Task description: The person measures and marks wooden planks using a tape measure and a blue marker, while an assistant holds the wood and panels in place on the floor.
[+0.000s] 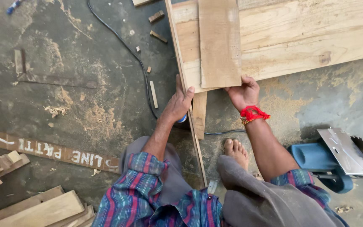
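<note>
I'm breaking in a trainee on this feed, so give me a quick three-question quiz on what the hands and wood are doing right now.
1. True or false: the right hand grips the near end of the short board.
2. Which tool lies on the floor by the person's right arm: A hammer, B circular saw, C drill?
3. What does the left hand rest against?

Key: 1 true. 2 B. 3 The thin wooden strip standing on edge beside the short board, thumb up along it.

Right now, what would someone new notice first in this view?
Both hands grip a short flat wooden board lying on wide pale planks: left hand at its left edge, right hand at its near corner. A blue circular saw sits on the sawdust-covered floor, far right.
</note>
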